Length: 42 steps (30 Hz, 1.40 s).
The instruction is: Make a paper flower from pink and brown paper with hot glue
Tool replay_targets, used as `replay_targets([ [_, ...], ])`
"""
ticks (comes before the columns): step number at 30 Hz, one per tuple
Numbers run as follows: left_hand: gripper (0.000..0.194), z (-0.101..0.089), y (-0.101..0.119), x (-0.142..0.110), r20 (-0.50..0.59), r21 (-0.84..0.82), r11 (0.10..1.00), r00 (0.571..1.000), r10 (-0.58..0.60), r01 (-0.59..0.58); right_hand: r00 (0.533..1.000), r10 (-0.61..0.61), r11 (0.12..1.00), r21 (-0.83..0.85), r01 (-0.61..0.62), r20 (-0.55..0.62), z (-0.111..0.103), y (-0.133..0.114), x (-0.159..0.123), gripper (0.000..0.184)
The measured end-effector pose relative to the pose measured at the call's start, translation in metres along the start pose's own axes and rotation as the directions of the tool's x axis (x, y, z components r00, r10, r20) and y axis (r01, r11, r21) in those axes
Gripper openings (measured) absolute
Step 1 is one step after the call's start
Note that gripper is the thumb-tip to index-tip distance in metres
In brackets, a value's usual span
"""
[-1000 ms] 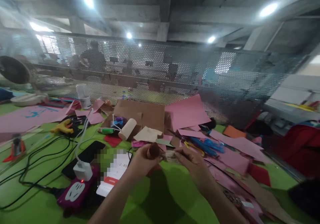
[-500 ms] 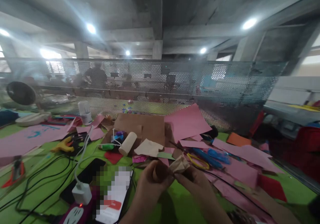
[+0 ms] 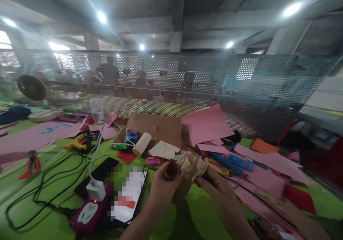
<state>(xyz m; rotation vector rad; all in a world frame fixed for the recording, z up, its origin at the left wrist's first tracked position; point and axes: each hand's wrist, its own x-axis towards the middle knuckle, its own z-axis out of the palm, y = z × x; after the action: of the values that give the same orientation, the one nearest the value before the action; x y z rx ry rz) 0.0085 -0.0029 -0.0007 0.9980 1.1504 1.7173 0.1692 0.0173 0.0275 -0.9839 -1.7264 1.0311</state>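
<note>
My left hand (image 3: 161, 183) is closed around a rolled brown paper tube (image 3: 172, 170), its open end facing up. Between my hands spreads a crumpled tan sheet of paper (image 3: 192, 165), its left side against the tube. My right hand (image 3: 217, 187) pinches the lower right edge of that sheet between thumb and fingers. Just beyond them lie a flat piece of cream paper (image 3: 164, 149) and a cream paper roll (image 3: 142, 144). Scissors with yellow handles (image 3: 217, 165) rest beyond my right hand.
A phone (image 3: 128, 195) and a purple power strip (image 3: 89, 211) with a white charger (image 3: 95, 190) lie left of my hands, among black cables. Pink paper scraps (image 3: 268, 179) cover the right side. A perforated metal screen (image 3: 160, 79) stands behind the green table.
The crumpled paper, earlier bunched small between my fingers, is now spread wider and more opened out. My right hand has moved slightly right, and the whole view has shifted a little.
</note>
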Motion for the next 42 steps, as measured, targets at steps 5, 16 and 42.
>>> replay_targets([
  [5,0.019,0.002,0.003,-0.002,0.025,-0.075,0.997,0.999,-0.031,0.033,0.998,0.038,0.996,0.081,-0.041,0.044,0.012,0.000,-0.004,0.037],
  [16,0.029,-0.006,0.003,0.001,-0.048,-0.029,0.998,0.997,-0.059,0.057,0.991,0.130,0.952,0.286,-0.112,-0.042,0.012,-0.003,-0.002,0.027],
  [42,0.025,-0.011,0.016,0.001,0.056,-0.009,0.985,0.983,-0.174,0.175,0.995,-0.096,0.995,-0.003,0.096,-0.035,0.000,-0.014,-0.004,0.020],
])
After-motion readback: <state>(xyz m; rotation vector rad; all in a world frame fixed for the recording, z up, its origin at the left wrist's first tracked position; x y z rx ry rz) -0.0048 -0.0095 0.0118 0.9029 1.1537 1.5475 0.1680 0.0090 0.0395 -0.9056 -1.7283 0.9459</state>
